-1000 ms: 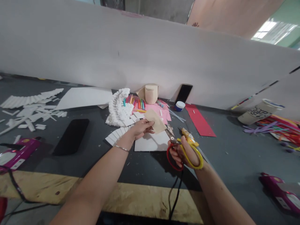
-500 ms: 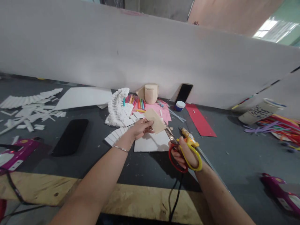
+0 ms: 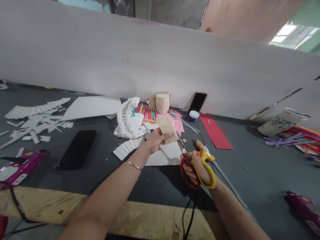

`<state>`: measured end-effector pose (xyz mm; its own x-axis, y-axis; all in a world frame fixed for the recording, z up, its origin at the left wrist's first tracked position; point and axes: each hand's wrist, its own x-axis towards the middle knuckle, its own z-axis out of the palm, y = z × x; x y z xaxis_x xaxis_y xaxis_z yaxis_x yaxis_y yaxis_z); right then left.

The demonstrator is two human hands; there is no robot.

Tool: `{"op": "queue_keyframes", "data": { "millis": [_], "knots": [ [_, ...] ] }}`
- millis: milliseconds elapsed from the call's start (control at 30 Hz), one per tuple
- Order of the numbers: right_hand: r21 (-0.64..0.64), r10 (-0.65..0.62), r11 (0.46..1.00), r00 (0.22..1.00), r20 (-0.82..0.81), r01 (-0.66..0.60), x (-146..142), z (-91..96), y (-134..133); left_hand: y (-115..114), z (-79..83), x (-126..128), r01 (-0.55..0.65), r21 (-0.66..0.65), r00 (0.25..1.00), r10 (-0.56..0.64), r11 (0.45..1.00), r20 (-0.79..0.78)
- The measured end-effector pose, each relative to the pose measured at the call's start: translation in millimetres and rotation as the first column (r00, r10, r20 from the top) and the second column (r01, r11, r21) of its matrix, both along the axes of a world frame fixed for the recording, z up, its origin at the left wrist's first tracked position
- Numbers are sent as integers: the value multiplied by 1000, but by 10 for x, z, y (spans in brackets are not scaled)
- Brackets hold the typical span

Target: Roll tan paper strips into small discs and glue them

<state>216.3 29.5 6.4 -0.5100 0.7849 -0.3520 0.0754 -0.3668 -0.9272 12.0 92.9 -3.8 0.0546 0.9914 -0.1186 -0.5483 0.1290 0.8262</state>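
Our left hand (image 3: 156, 140) pinches tan card (image 3: 167, 129) at lower edge, above white card sheet (image 3: 166, 156); judged light, thin, fairly stiff, best held by edge. Right hand (image 3: 195, 170) closed round scissors (image 3: 200, 173) handles, blades just beside card.

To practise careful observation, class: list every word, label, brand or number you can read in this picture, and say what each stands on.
Paper cup: dark lettering, too blurred to read.
Left magenta case: markings too small to read.
Right magenta case: markings too small to read.
No text can be read for certain.
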Motion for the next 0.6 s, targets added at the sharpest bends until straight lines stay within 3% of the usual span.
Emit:
{"op": "queue_keyframes", "data": {
  "millis": [200,600],
  "knots": [
    [-10,20,1000,996,-84,-21,-43,68,-43,-45,75,103,-27,-74,995,34,997,89],
    [-77,39,996,991,-130,-49,-43,40,-61,-110,101,131,27,-95,999,-29,995,-20]
  ]
}}
